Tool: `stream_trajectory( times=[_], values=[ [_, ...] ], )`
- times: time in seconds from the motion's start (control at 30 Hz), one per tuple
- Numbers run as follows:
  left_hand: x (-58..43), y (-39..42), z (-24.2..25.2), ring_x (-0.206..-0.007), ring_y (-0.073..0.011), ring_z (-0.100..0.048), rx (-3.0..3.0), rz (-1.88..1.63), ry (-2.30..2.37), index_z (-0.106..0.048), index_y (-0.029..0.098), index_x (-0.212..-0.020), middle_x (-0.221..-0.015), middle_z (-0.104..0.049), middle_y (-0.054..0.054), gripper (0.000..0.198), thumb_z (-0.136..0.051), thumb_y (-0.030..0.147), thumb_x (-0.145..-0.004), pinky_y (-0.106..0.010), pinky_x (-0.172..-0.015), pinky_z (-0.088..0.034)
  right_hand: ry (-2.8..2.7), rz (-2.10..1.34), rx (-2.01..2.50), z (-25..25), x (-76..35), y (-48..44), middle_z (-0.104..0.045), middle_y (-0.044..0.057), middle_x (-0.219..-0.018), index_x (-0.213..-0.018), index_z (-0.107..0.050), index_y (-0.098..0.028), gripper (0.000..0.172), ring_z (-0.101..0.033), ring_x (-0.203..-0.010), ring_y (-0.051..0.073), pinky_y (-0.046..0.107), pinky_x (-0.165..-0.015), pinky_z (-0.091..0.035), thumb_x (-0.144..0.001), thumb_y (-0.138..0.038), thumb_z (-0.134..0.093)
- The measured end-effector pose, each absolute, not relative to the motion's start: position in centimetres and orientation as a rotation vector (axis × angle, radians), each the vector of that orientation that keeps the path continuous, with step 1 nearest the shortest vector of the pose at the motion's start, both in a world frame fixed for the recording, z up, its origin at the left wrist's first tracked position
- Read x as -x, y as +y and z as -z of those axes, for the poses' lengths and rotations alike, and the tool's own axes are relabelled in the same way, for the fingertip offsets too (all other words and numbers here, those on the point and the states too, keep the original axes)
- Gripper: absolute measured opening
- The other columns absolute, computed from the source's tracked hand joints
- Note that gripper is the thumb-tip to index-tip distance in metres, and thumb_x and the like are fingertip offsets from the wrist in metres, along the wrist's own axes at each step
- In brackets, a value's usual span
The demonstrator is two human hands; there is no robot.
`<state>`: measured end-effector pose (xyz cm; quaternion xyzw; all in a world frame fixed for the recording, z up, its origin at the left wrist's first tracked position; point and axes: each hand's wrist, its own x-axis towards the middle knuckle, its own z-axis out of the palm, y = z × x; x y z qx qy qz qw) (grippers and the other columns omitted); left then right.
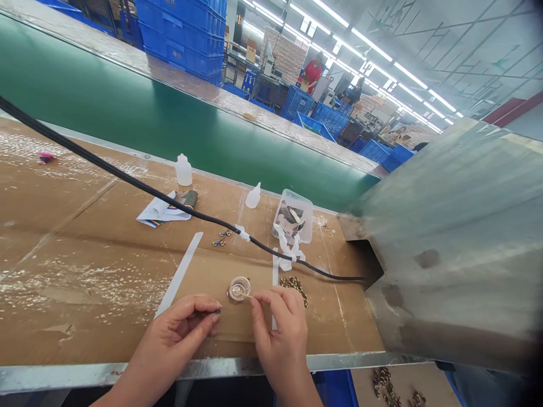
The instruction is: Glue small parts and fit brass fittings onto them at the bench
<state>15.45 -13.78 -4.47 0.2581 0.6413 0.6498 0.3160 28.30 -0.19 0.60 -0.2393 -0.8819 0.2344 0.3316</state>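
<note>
My left hand [180, 328] is closed in a pinch on a small dark piece [218, 311], too small to name. Between the thumb and fingers of my right hand [282, 325] is a thin pale stick [246, 295], much like a toothpick. Its far end reaches into a small round clear cup [238, 285] that stands on the cardboard between and just beyond my hands. Beside my right hand lies a pile of small brass-coloured parts [294, 285], partly hidden by the knuckles.
A black cable [127, 173] crosses above the cardboard-covered bench [85, 316]. Behind are two white bottles [184, 171], [253, 196], a folded cloth [169, 206] and a clear plastic box [306, 217]. A green conveyor belt [190, 127] runs beyond; a metal housing [445, 254] stands right.
</note>
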Motion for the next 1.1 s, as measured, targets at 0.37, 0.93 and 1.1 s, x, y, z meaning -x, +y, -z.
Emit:
stream_trajectory(
  times=[0.37, 0.93, 1.1],
  values=[
    [-15.7, -13.5, 3.7, -0.07, -0.0169, -0.069, -0.629, -1.778, 1.69, -0.071, 0.024, -0.087, -0.091, -0.068, -0.001, 0.008, -0.068, 0.023, -0.079, -0.026, -0.064, -0.061, -2.0, -1.019, 0.724, -0.1, -28.5, -2.9, -0.058, -0.001, -0.076, -0.082, -0.061, -0.022, 0.013, -0.055, -0.071, 0.015, 0.025, -0.068, -0.043, -0.092, -0.018, -0.054],
    [-15.8, -13.5, 3.2, -0.066, -0.0148, -0.069, -0.635, -1.765, 1.704, -0.071, 0.021, -0.086, -0.085, -0.069, -0.001, 0.009, -0.067, 0.021, -0.078, -0.023, -0.064, -0.059, -2.149, -0.784, 0.478, -0.2, -28.9, -3.4, -0.061, 0.001, -0.083, -0.093, -0.059, -0.023, 0.016, -0.056, -0.078, 0.018, 0.035, -0.076, -0.04, -0.087, -0.008, -0.056],
    [-15.7, -13.6, 3.5, -0.072, -0.0152, -0.069, -0.649, -1.767, 1.72, -0.071, 0.023, -0.087, -0.088, -0.07, -0.001, 0.01, -0.068, 0.02, -0.078, -0.021, -0.065, -0.059, -2.162, -0.686, 0.378, -0.2, -28.8, -3.1, -0.061, 0.001, -0.081, -0.096, -0.058, -0.022, 0.021, -0.056, -0.075, 0.018, 0.038, -0.079, -0.039, -0.084, -0.005, -0.057]
  ],
)
